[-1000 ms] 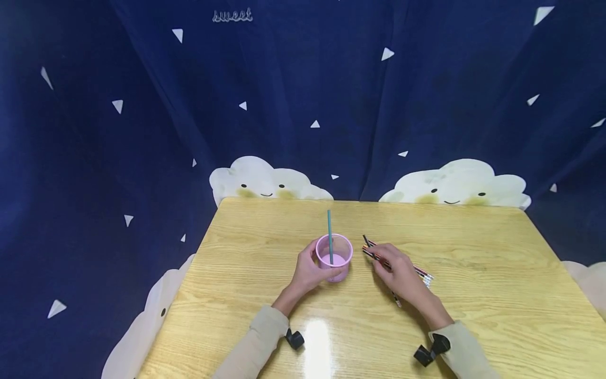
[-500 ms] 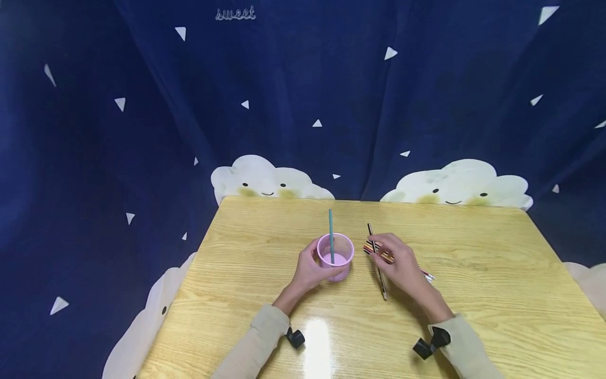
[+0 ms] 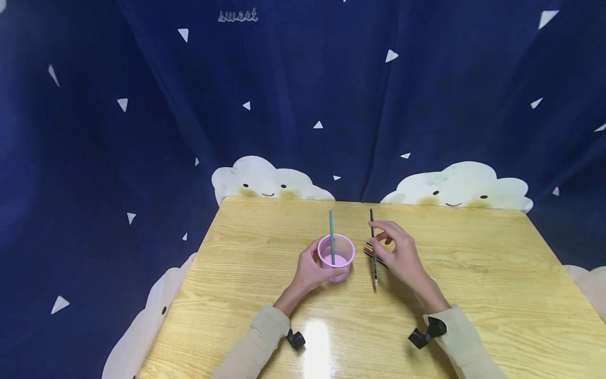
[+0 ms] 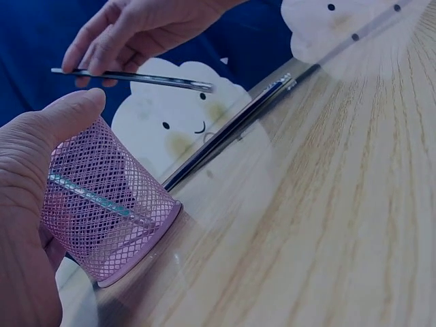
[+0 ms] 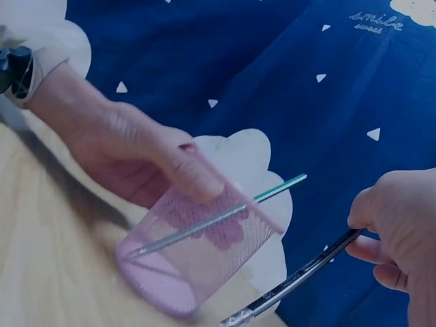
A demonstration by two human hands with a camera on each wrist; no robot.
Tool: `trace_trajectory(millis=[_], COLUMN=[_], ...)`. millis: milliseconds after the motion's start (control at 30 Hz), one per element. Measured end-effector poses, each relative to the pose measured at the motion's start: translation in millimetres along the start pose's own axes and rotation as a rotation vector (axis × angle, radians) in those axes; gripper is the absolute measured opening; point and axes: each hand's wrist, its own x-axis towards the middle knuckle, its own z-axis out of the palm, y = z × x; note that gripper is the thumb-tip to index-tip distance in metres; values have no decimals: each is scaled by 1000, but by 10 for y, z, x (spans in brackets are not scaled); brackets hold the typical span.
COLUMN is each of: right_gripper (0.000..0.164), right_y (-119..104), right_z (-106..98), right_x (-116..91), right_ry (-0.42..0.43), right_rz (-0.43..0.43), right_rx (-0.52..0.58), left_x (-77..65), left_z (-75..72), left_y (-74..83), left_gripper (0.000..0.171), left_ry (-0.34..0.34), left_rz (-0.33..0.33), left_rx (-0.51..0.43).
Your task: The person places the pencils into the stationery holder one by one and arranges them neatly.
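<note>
Dark blue curtain (image 3: 284, 79) hanging beyond far edge of wooden counter (image 3: 265, 226). Left hand (image 3: 310, 268) half closed, gripping pink mesh cup (image 4: 122, 177) standing on counter, teal pencil (image 3: 331, 226) leaning inside. Right hand (image 3: 400, 252) pinching black pencil (image 4: 150, 80) above counter, right of cup. Other pencils (image 4: 231, 129) lying under right hand.

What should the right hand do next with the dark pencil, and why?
Probably carry the dark pencil left, over the pink mesh cup: the right hand pinches it off the table beside the cup, the left hand grips the cup, and a teal pencil already leans inside.
</note>
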Motion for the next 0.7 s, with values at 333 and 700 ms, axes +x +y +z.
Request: trace_trajectory(millis=[333, 700], right_gripper=[41, 34], right_y=[-239, -762], right_z=[47, 73], right_x=[266, 528], right_ry=[123, 207], right_rz=[-14, -20], right_rx=[74, 223], left_x=[-17, -8], left_z=[-1, -4], left_y=[-35, -21], left_gripper=[84, 86], left_ry=[1, -1], left_rz=[10, 4], left_rx=[-30, 10])
